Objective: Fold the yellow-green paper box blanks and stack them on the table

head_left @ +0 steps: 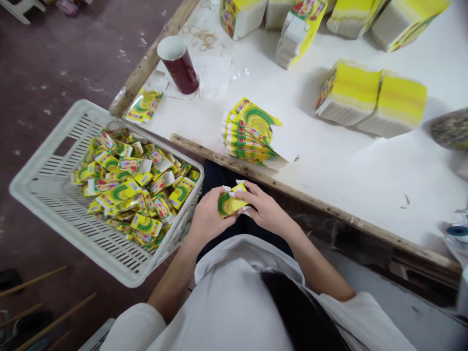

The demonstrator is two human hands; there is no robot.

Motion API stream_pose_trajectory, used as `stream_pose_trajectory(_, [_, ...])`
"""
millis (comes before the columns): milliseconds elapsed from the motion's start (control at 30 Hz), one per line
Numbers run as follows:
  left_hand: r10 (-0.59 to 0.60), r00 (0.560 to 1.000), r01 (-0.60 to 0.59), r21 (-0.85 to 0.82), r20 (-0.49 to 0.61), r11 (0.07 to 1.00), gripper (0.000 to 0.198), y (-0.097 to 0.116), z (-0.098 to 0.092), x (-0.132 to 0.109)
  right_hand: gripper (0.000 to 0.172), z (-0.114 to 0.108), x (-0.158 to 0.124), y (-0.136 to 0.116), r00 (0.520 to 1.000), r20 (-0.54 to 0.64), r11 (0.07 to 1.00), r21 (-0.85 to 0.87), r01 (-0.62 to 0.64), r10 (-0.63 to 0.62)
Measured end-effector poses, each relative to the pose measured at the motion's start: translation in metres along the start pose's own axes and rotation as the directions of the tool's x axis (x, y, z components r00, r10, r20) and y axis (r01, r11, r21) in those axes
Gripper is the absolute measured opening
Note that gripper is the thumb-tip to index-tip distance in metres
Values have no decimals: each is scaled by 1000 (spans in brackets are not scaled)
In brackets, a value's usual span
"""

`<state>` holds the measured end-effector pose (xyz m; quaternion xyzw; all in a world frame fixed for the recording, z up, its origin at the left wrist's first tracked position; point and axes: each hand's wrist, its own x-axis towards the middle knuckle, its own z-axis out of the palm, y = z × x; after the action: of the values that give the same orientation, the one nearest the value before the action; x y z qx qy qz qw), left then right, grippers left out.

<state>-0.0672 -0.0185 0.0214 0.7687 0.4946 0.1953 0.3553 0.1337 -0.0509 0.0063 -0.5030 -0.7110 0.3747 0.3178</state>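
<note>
Between my two hands, just off the table's front edge and over my lap, is a small yellow and green crayon box [227, 204]. My left hand [209, 214] grips its left side, fingers closed round it. On the right side my right hand [263, 207] presses it with thumb and fingers, and white coverings show on several fingertips. Ahead on the table lies a fanned stack of flat crayon boxes [252, 131]. To the left, a white plastic basket [47, 187] holds many small folded crayon boxes [124, 190].
A maroon mug [179, 66] stands near the table's left edge, with rubber bands [204, 39] behind it. Bundled stacks of flat boxes [371, 97] sit at right and along the back. A wooden strip [310, 192] edges the white table [329, 165].
</note>
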Motion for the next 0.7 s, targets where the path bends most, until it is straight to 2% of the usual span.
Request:
stream_pose_trajectory(100, [-7, 999, 8, -28, 40, 1000, 53, 5, -4, -1, 27, -4, -2, 1, 999, -34, 998, 66, 20, -17])
stream_pose_trajectory(200, [-36, 994, 42, -69, 99, 997, 59, 6, -6, -1, 17, -10, -3, 2, 998, 31, 985, 162, 55, -61])
stream_pose_trajectory(300, [-21, 999, 22, -40, 40, 999, 58, 6, -3, -1, 20, -7, -5, 1, 998, 35, 982, 184, 37, -44])
stream_pose_trajectory(433, [-54, 996, 51, -38, -67, 998, 58, 6, 6, -4, 46, 15, -5, -3, 995, -100, 987, 163, -10, 27])
stream_pose_trajectory(533, [-112, 990, 90, -230, -83, 969, 63, 1, 11, -9, 67, 24, -2, -5, 994, -106, 978, 206, 4, 19])
stream_pose_trajectory(600, [-167, 973, 68, -496, -158, 866, 68, -7, 8, -12, 75, 20, 0, -9, 990, -133, 965, 264, -8, 45])
stream_pose_trajectory(633, [-223, 949, 27, -645, -224, 764, 67, -12, 4, -12, 70, 14, 1, -11, 982, -170, 956, 293, -28, 81])
stream_pose_trajectory(700, [-410, 846, -112, -864, -342, 490, 64, -25, -7, -9, 41, -5, 2, -16, 941, -287, 948, 307, -87, 180])
